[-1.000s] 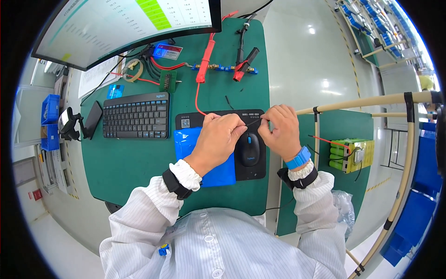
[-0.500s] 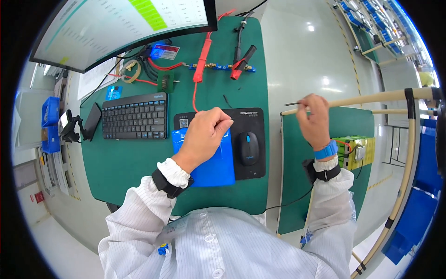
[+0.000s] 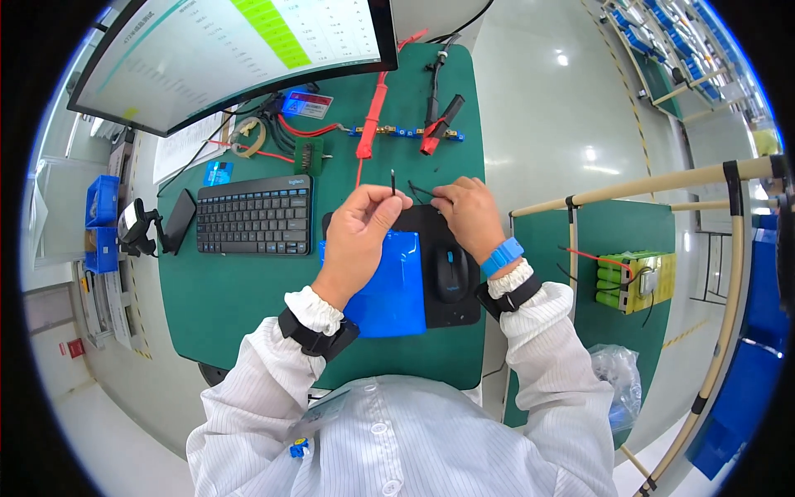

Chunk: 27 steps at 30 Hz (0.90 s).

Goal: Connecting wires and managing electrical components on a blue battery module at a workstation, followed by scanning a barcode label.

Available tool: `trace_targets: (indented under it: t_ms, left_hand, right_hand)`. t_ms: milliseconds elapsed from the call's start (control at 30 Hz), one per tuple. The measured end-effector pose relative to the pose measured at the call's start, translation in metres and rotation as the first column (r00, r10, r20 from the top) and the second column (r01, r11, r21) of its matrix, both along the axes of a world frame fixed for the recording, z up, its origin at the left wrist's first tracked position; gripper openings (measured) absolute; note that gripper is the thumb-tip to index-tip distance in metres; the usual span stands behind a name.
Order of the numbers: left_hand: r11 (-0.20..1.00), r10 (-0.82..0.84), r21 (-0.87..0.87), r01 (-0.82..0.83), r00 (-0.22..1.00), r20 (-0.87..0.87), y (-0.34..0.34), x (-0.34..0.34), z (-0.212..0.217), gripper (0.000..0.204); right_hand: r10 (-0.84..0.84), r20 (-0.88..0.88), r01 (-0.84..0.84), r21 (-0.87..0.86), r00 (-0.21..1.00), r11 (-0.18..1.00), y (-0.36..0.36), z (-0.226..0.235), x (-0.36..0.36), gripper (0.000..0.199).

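Keyboard, blue packet near left hand, mouse beside right hand

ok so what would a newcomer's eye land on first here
Probably the large lit monitor at the upper left. Then the bright blue packet overlapping the dark mouse pad, beside the left hand, which pinches a thin dark piece. At the right, a green-and-yellow pack stands out on a second green table.
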State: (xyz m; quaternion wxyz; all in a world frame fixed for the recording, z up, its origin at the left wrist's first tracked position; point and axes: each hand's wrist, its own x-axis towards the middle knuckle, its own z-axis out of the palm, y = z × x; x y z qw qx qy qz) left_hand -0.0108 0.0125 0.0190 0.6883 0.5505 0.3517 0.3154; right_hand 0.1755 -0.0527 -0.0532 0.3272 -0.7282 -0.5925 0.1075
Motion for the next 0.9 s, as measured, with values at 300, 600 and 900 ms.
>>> trace_targets:
  t_ms: [300,600,900]
  left_hand:
    - [0.997,0.073,-0.028,-0.074,0.997,-0.030,0.015,0.010,0.005,0.022]
    - [0.994,0.068,-0.087,-0.072,0.996,-0.052,0.020,0.025,0.002,0.019]
    - [0.993,0.030,-0.102,-0.052,0.979,-0.203,0.031,0.041,-0.003,0.019]
  right_hand:
    - [0.042,-0.024,-0.044,-0.063,0.999,0.997,-0.001,-0.001,0.008,0.016]
    - [-0.163,-0.486,0.061,-0.218,0.858,0.974,0.006,0.043,0.043,0.023]
    - [-0.345,-0.690,0.220,-0.266,0.637,0.939,0.051,0.037,0.078,0.035]
